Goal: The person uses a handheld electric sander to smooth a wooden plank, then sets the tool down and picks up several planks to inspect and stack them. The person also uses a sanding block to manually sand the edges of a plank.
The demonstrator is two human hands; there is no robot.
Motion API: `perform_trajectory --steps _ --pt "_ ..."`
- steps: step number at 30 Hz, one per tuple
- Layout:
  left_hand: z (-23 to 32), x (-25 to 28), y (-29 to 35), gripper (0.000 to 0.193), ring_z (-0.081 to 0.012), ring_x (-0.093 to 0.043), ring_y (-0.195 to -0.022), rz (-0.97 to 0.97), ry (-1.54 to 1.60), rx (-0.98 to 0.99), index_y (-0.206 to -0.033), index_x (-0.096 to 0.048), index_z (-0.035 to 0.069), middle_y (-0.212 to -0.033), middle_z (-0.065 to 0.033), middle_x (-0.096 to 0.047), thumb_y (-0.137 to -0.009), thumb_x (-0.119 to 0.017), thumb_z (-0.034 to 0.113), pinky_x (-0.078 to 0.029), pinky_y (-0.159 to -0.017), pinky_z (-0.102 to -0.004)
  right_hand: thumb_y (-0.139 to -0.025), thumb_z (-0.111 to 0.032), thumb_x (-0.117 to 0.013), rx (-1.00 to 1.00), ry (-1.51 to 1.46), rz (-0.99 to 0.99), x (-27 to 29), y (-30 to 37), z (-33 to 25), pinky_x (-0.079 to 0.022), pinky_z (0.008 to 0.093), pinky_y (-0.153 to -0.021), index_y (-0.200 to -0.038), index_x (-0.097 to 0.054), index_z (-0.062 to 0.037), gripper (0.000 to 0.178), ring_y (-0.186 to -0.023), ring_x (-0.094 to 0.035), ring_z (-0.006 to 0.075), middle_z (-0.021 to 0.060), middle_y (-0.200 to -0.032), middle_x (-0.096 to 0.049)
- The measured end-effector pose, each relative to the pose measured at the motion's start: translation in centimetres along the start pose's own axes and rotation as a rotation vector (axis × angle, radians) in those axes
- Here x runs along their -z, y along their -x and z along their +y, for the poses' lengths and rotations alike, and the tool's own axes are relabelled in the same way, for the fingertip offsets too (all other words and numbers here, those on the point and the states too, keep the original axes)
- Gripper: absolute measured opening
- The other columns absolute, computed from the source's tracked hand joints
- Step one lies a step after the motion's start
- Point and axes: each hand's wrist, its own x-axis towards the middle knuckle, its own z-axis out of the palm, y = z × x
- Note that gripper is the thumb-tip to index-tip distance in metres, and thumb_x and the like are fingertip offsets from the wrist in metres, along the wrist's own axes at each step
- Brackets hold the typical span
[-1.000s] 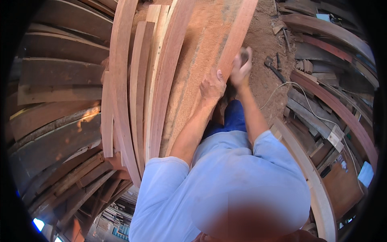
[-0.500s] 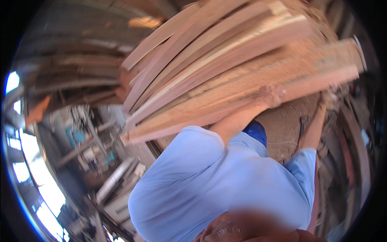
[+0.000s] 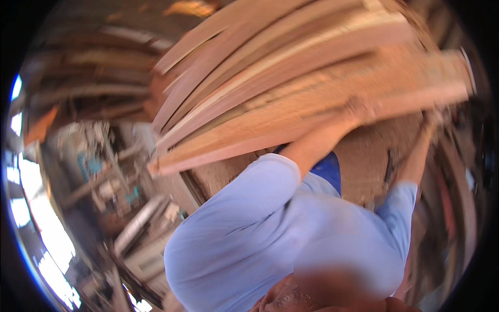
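A long reddish-brown wooden plank (image 3: pixel 291 119) lies slanted across the near side of a stack of boards. Its near edge (image 3: pixel 234 152) is paler and pinkish. My left hand (image 3: pixel 361 110) touches the plank right of its middle, over the near edge; motion smears its fingers. Further right, my right hand (image 3: pixel 435 117) is just below the plank's right end. Blur hides its fingers, and whether it touches the wood cannot be made out.
Beyond the plank, several boards (image 3: pixel 291 62) fan out in a pile. More timber (image 3: pixel 93 93) is stacked at the far left. Cluttered scraps and a pale beam (image 3: pixel 138 223) lie at lower left. Curved dark pieces (image 3: pixel 457 177) stand at the right. Brown ground (image 3: pixel 364 171) shows below my hands.
Both hands appear slightly further right and my left hand a little higher in the picture. The plank's left end sits higher and further left. The whole view has shifted too.
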Motion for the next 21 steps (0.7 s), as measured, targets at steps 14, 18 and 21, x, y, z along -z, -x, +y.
perform_trajectory --steps 14,18,21 --pt "-9.8 7.0 17.0 0.044 -0.0468 -0.064 -0.114 -0.104 -0.135 0.196 -0.122 -0.068 0.016 -0.117 -0.0256 -0.070 -0.104 -0.042 0.046 -0.047 -0.100 -0.0567 -0.100 -0.042 -0.060 -0.349 -0.454 0.110 1.3 40.2 -24.8 -0.042 0.0427 -0.109 -0.151 -0.030 0.0105 0.079 -0.127 -0.055 0.0358 0.0276 -0.134 -0.057" --pt "-11.4 6.2 18.4 0.046 -0.0517 -0.067 -0.099 -0.021 -0.134 0.152 -0.115 -0.068 0.009 -0.102 -0.0293 -0.071 -0.105 -0.041 0.045 -0.051 -0.089 -0.0604 -0.099 -0.047 -0.061 -0.398 -0.406 0.103 1.1 45.3 -28.5 -0.042 0.0433 -0.109 -0.152 -0.029 0.0102 0.084 -0.128 -0.055 0.0381 0.0299 -0.133 -0.057" --pt "-11.5 5.7 18.2 0.047 -0.0529 -0.068 -0.093 0.001 -0.138 0.095 -0.114 -0.068 0.006 -0.096 -0.0313 -0.070 -0.105 -0.041 0.044 -0.052 -0.085 -0.0616 -0.099 -0.048 -0.061 -0.372 -0.388 0.093 0.8 40.5 -24.0 -0.044 0.0423 -0.107 -0.148 -0.036 0.0096 0.080 -0.124 -0.058 0.0347 0.0268 -0.129 -0.060"
